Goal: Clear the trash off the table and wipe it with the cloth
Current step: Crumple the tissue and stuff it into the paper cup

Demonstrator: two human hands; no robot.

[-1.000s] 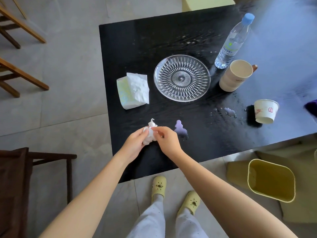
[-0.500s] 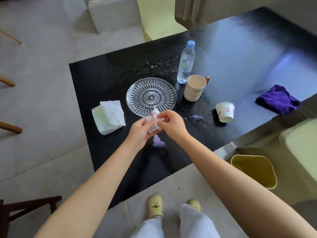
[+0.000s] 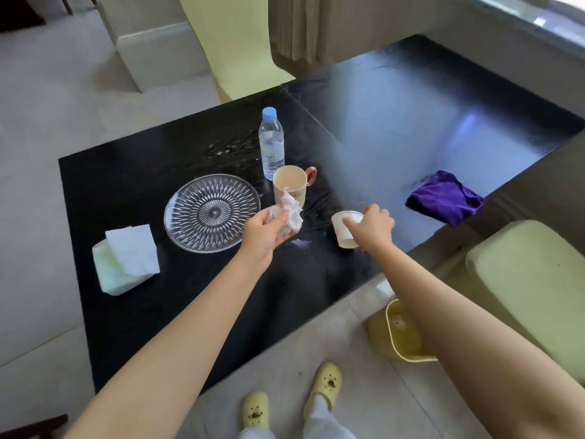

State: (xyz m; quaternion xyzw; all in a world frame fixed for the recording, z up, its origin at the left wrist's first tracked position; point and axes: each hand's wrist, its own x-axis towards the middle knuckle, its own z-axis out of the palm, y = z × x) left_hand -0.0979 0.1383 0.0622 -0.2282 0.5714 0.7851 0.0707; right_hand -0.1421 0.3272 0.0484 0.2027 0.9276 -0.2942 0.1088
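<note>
My left hand [image 3: 261, 232] holds a crumpled white tissue [image 3: 290, 212] above the black table [image 3: 142, 172], just right of the glass plate. My right hand [image 3: 372, 228] grips a small white paper cup [image 3: 343, 229] by its rim, tilted, near the table's front edge. A purple cloth [image 3: 444, 201] lies bunched at the table's right edge, apart from both hands. A small wet patch [image 3: 300, 243] shines on the table between my hands. A yellow bin [image 3: 400, 335] stands on the floor under my right forearm, partly hidden by it.
A clear glass plate [image 3: 212, 212] sits mid-table, with a water bottle [image 3: 271, 142] and a beige mug [image 3: 289, 185] behind it. A tissue pack [image 3: 126, 259] lies at the left. A pale green seat [image 3: 531, 286] stands to the right. My feet in yellow clogs [image 3: 323, 386] are below.
My right hand let go of the tissue, moved right and took hold of the paper cup. The left hand kept the tissue. The view swung right and up.
</note>
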